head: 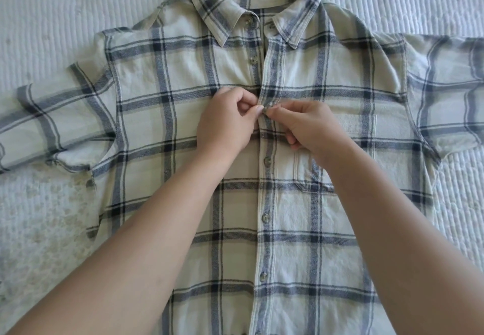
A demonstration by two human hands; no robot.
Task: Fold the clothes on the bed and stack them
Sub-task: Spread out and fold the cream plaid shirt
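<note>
Plaid shirt (162, 130) flat on bed (52, 20), placket pinched between both hands (264, 122).

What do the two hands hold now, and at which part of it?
Both hands pinch the plaid shirt at its front button placket, mid-chest. The left hand and right hand meet there, each grip on the placket edge.

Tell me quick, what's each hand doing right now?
Left hand: pinching the plaid shirt at its front placket.
Right hand: pinching the same placket.
</note>
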